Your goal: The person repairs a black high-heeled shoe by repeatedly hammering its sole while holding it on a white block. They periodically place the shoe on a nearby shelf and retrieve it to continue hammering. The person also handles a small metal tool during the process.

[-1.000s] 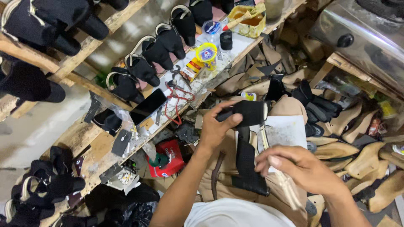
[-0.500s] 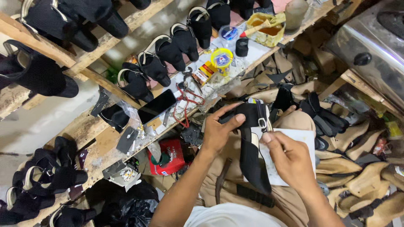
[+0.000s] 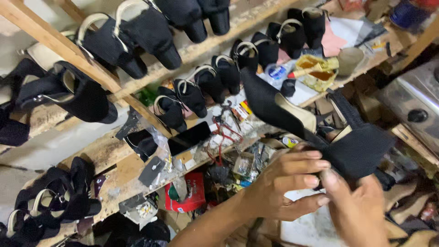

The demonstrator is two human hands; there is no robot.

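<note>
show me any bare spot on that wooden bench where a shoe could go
Little room. One bare strip of wooden bench lies between the black phone and the black sandals at lower left. Around the red wires and glue tub it is crowded.

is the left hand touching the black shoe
Touching. The head view shows the left hand with its fingers wrapped against the black shoe, no gap between them.
</note>
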